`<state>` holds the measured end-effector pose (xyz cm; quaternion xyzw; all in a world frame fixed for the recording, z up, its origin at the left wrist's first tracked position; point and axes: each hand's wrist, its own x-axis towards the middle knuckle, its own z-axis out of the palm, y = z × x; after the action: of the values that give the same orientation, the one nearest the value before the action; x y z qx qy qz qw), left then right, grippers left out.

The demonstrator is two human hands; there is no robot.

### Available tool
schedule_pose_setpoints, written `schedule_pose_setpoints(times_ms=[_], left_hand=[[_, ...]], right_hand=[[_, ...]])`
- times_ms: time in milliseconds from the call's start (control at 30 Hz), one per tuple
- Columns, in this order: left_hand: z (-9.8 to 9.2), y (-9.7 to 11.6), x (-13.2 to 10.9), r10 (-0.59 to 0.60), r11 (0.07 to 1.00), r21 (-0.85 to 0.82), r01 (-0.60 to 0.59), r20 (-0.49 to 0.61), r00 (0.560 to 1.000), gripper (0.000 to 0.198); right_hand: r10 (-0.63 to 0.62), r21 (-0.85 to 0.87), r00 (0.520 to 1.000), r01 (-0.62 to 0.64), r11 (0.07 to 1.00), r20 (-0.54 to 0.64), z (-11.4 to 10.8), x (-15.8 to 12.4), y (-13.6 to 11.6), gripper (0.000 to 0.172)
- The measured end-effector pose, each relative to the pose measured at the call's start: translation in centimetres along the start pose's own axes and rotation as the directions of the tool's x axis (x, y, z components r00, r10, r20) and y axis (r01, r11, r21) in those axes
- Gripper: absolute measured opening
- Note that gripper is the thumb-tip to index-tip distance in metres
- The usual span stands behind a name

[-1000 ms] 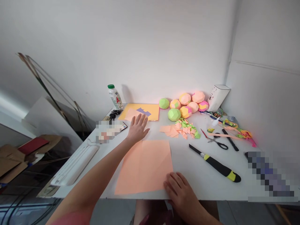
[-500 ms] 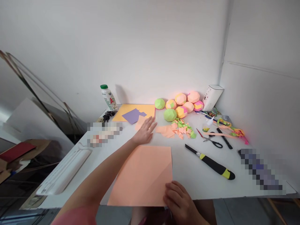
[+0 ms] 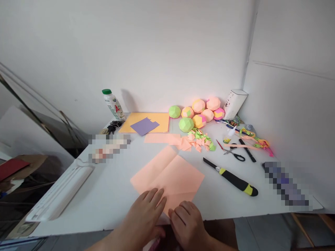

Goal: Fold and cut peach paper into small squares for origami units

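A sheet of peach paper lies turned cornerwise at the table's near edge, with a crease line and a strip along its upper left side. On its lower left part rests my left hand, fingers stretched out over the paper and thumb apart below. My right hand is closed at the paper's near corner, fingers curled; the corner itself is hidden under it. Beyond the sheet, a peach paper strip lies beside a heap of small peach and green paper pieces.
A utility knife and scissors lie to the right, near a glue bottle. Several faceted paper balls stand at the back. Purple paper lies on a yellow sheet near a white bottle.
The peach sheet has been turned cornerwise. My left hand has come back from the far side to the near part of the sheet. The right hand stays at the near edge.
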<state>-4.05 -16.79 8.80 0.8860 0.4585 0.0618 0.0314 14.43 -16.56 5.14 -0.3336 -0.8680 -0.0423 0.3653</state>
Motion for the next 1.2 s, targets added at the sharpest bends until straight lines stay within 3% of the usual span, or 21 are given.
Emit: schedule_pose_setpoints(times_ms=[67,133,200,333,367,467,567,767,833,867,933,967,1000,1033,1133,1200], left_hand=[[0.5,-0.4,-0.2,-0.060,0.991,-0.124,0.055,-0.033,0.998,0.004],[0.7,-1.2,0.0,-0.068,0.957,-0.289,0.040,-0.087,0.994,0.022],[0.8,-2.3,0.2,-0.045,0.896,-0.444,-0.028,-0.153,0.987,0.023],[0.5,-4.3,0.2,-0.078,0.746,-0.662,-0.067,-0.187,0.979,0.019],[0.5,-4.8,0.1,-0.094,0.722,-0.690,-0.054,-0.174,0.980,0.020],[0.6,-5.6,0.1,-0.129,0.696,-0.718,-0.014,-0.144,0.981,0.027],[0.7,-5.9,0.3,-0.145,0.723,-0.690,-0.023,-0.185,0.972,0.030],[1.3,-6.3,0.3,-0.283,0.708,-0.706,0.033,-0.240,0.929,0.034],[1.8,-6.2,0.2,-0.333,0.734,-0.677,0.057,-0.287,0.898,0.030],[2.2,-5.9,0.2,-0.374,0.774,-0.628,0.085,-0.343,0.862,0.024],[2.9,-4.7,0.2,-0.436,0.861,-0.471,0.193,-0.486,0.757,0.018],[3.2,-3.8,0.3,-0.455,0.882,-0.387,0.269,-0.548,0.702,0.031],[3.5,-2.8,0.4,-0.435,0.897,-0.327,0.296,-0.548,0.715,0.044],[3.7,-1.7,0.6,-0.370,0.928,-0.254,0.273,-0.534,0.761,0.051],[4.0,0.9,1.3,-0.187,0.982,-0.078,0.170,-0.395,0.899,0.055],[4.1,1.7,1.7,-0.153,0.988,-0.039,0.148,-0.271,0.950,0.060]], right_hand=[[0.022,0.064,0.998,-0.026,0.998,0.061,0.1,0.7,0.1,0.017],[0.040,0.171,0.983,-0.071,0.983,0.178,-0.5,1.3,1.1,0.017],[0.053,0.239,0.945,-0.135,0.962,0.323,-1.7,1.6,3.2,0.026],[0.048,0.338,0.859,-0.251,0.907,0.509,-4.9,2.1,8.0,0.019],[0.040,0.373,0.844,-0.278,0.885,0.535,-5.5,2.4,8.9,0.021],[0.050,0.363,0.733,-0.394,0.844,0.678,-6.5,3.9,10.6,0.030],[0.069,0.244,0.643,-0.384,0.890,0.763,-6.2,6.0,11.1,0.038],[0.050,0.197,0.635,-0.313,0.929,0.770,-3.6,8.9,12.5,0.031],[0.071,0.177,0.636,-0.318,0.931,0.769,-2.7,9.4,12.9,0.028],[0.085,0.163,0.634,-0.322,0.933,0.768,-2.3,9.5,13.0,0.028],[0.116,0.130,0.636,-0.327,0.936,0.763,-1.7,9.6,12.9,0.028],[0.134,0.111,0.639,-0.328,0.938,0.757,-1.6,9.5,12.7,0.029],[0.155,0.089,0.644,-0.330,0.940,0.749,-1.5,9.4,12.5,0.030],[0.176,0.067,0.649,-0.332,0.941,0.740,-1.4,9.2,12.2,0.030],[0.228,0.001,0.643,-0.335,0.942,0.731,-1.7,8.5,11.4,0.032],[0.234,-0.041,0.614,-0.311,0.949,0.754,-2.1,8.3,11.3,0.032]])
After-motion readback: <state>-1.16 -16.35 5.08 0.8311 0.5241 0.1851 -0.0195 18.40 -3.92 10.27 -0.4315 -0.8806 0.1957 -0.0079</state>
